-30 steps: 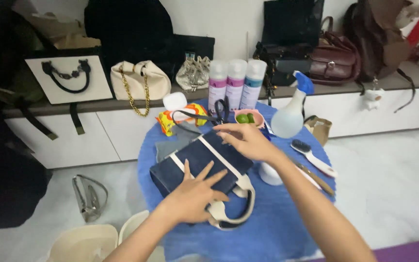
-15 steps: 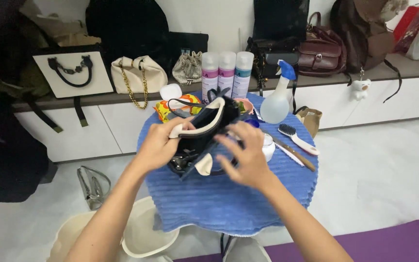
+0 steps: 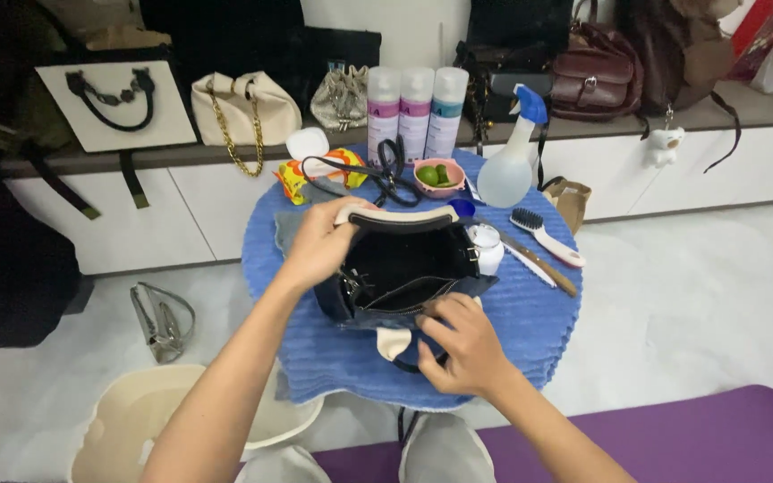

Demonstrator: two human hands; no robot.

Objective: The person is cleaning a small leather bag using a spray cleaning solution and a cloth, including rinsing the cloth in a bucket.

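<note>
The blue-towelled desk (image 3: 530, 349) now carries the bag (image 3: 400, 268) upright and open at centre, no longer flat. Left hand (image 3: 319, 241) grasps its 10 o'clock rim; right hand (image 3: 462, 349) pinches its 6 o'clock edge, exposing the interior.

The dark blue handbag (image 3: 404, 268), flat on the blue towel (image 3: 530, 331) one second ago, now stands tipped up with its mouth open toward the camera. The left hand (image 3: 319, 243) has shifted from pressing its front panel to gripping the cream rim. The right hand (image 3: 465, 347) has dropped from the far edge to the near lower edge.
</note>
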